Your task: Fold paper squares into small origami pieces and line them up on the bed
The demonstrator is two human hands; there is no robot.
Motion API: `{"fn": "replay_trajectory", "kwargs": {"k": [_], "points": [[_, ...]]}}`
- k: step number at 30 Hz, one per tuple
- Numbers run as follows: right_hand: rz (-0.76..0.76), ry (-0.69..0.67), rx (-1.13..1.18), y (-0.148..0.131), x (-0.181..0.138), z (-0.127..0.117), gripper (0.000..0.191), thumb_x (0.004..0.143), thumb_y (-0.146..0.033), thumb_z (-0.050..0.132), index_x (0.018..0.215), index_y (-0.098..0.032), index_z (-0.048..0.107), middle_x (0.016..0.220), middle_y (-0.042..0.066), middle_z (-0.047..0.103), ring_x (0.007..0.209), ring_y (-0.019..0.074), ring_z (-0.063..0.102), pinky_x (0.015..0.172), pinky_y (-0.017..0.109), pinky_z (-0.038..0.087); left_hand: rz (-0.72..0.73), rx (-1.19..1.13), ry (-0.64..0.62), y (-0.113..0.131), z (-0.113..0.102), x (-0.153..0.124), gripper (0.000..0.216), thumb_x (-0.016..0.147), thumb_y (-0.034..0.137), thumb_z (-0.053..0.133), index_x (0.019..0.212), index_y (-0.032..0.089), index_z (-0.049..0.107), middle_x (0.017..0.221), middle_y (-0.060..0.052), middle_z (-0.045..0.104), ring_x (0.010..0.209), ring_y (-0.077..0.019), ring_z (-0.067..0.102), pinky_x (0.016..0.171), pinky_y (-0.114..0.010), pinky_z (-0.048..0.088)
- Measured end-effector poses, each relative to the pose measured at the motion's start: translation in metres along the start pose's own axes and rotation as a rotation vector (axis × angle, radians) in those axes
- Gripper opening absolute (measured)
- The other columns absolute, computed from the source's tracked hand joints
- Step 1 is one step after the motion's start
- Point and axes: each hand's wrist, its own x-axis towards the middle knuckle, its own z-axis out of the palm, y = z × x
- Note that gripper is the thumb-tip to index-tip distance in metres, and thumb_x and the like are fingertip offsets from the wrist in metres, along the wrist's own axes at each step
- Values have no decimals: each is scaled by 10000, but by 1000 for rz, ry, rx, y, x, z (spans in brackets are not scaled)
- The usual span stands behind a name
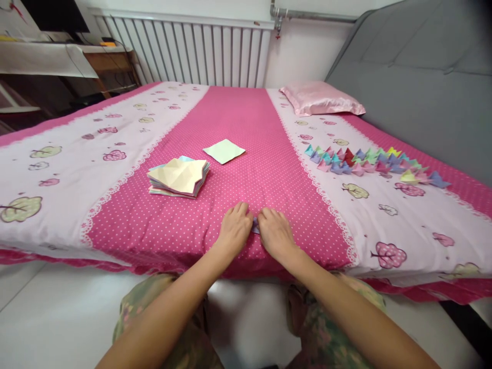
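Close to the bed's near edge, my left hand point(237, 225) and my right hand point(274, 230) face each other with fingers curled. Between them shows a small bit of purple paper point(255, 225), gripped from both sides; most of it is hidden by my fingers. A stack of square coloured papers point(179, 176), cream on top and creased, lies to the left beyond my left hand. One pale green paper square point(224, 151) rests flat by itself farther back. Over on the right, several small folded paper pieces point(357, 161) in many colours stand in rows.
Everything lies on a bed with a pink dotted cover point(238, 113). At the far right sits a pink pillow point(321, 97) near the grey headboard point(418, 77). A white radiator point(192, 51) lines the back wall, and a desk point(103, 61) with a monitor is at the far left.
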Motion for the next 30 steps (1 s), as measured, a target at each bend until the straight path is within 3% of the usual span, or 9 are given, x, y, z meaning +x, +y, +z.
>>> {"fn": "replay_trajectory", "kwargs": {"k": [5,9,11,15,19,24,30], "points": [[-107,41,427,22,-4,-5,153,837,-262,486,938,-166,548,943,69,578,878,185,535,761,308,415,-92,-404,81,-11,-8,-4,119,759,179,538,804,168,647,960,-70,568,878,-176,555,791,-306,448],[-140,45,699,39,-6,-8,467,685,-364,669,1084,-196,492,1011,66,576,925,200,552,791,336,431,-121,-655,163,-25,-15,-1,139,701,175,594,818,184,668,996,-65,587,939,-179,562,845,-319,445],[-152,46,763,44,-9,-9,514,643,-335,709,1088,-202,490,1022,65,574,908,197,564,791,343,438,-163,-690,246,-34,-15,2,133,716,188,572,808,182,668,1000,-64,597,953,-179,562,867,-331,439],[-209,50,803,49,-12,-8,305,711,-231,657,998,-200,560,1059,71,563,915,176,566,835,344,429,-250,-587,355,-51,-5,7,190,760,174,486,858,168,649,921,-64,632,900,-177,574,839,-335,458],[-223,63,712,46,-11,-4,131,766,-183,594,891,-197,632,1059,68,567,1000,168,537,870,316,411,-311,-393,377,-57,9,12,296,823,173,366,972,136,619,1054,-111,609,986,-201,547,897,-356,426],[-190,80,523,46,-6,-5,117,818,-188,532,877,-194,634,1018,42,596,951,128,555,806,240,428,-360,-225,436,-61,27,17,361,849,227,315,1067,95,572,1151,-140,564,1098,-219,490,985,-371,349],[-103,162,449,64,-4,-26,150,842,-184,498,929,-198,620,987,25,616,917,114,567,784,211,424,-333,-158,473,-68,33,19,370,844,268,314,1028,104,591,1087,-127,604,1042,-216,532,966,-348,371]]}}
